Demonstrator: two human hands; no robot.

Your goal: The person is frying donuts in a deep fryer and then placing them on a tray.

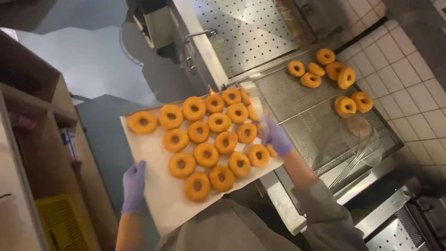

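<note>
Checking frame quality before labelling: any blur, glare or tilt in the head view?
Head view: tilted, with wide-angle bending at the edges; soft overall; right hand smeared by motion blur at the tray edge; left hand sharper; doughnuts evenly lit; mild sheen on the perforated panel; left shelving dim.

Off to my right I see a steel wire-mesh draining rack carrying eight loose golden ring doughnuts, with a round wire skimmer lying on it. Behind stands a perforated steel panel beside a white tiled wall. At lower left sits a yellow plastic crate by brown wooden shelving.
</note>
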